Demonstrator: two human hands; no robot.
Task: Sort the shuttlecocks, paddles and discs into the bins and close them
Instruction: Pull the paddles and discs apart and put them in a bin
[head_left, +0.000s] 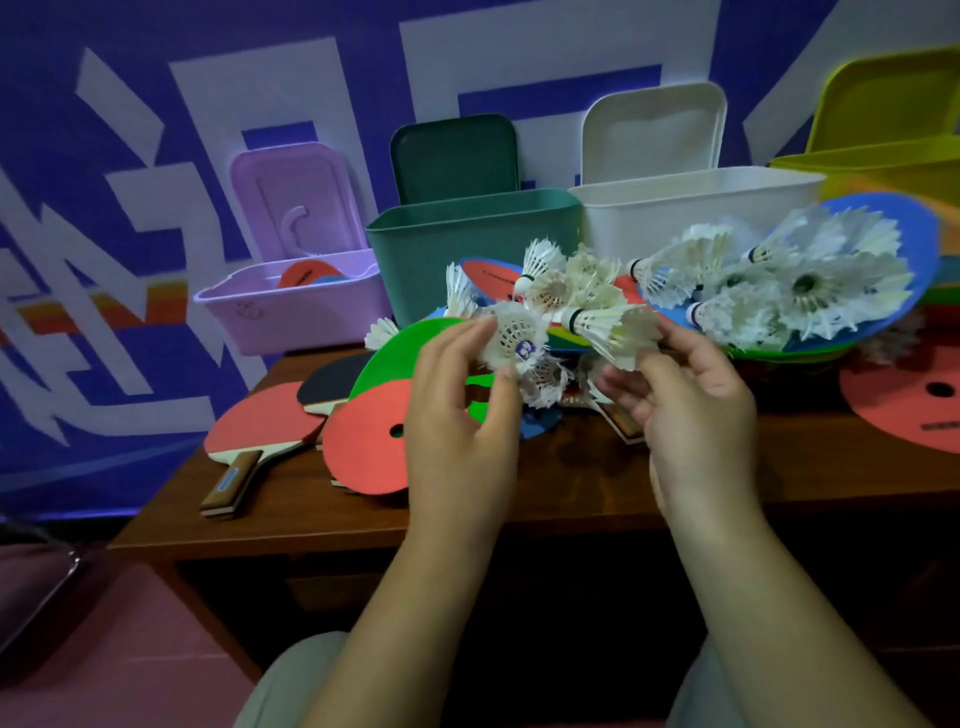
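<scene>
The left hand (457, 415) pinched a blue-labelled shuttlecock (514, 338) between thumb and fingertips above the wooden table (571, 467). The right hand (691, 415) gripped a black-banded shuttlecock (608, 332) by its feather skirt, fingers curled onto it. Both shuttlecocks were just in front of the green bin (467, 244), which stood beside the white bin (691, 208), lids raised. More shuttlecocks (805, 286) lay heaped on a blue disc (922, 247) at right. A red paddle (265, 421) and red disc (363, 441) lay at left, near the open purple bin (291, 312) holding an orange disc (306, 273)
</scene>
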